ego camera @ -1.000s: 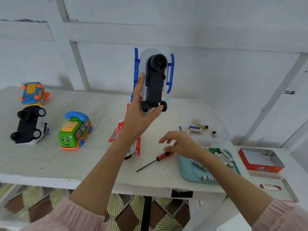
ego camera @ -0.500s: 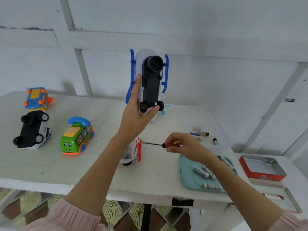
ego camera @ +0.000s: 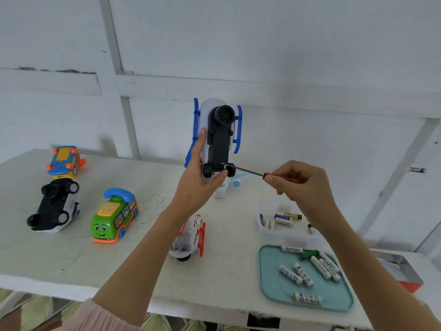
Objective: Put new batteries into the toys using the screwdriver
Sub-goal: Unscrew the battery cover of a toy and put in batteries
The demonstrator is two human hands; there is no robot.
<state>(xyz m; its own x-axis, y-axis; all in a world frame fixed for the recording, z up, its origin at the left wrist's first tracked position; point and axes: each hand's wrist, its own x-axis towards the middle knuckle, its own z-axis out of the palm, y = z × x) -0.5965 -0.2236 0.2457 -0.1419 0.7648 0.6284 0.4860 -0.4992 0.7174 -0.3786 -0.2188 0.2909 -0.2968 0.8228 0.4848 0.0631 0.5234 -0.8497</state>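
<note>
White table [ego camera: 71, 259]: five toys [ego camera: 114, 215], eight batteries [ego camera: 303, 274].

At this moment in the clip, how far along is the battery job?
Early. Done: only the pickup; the left hand holds the blue-and-white toy helicopter underside out, and the right hand grips the screwdriver. In hand: its tip meets the black underside near the wheels. Left: fitting fresh batteries from the teal tray, then the other toys on the table.
</note>
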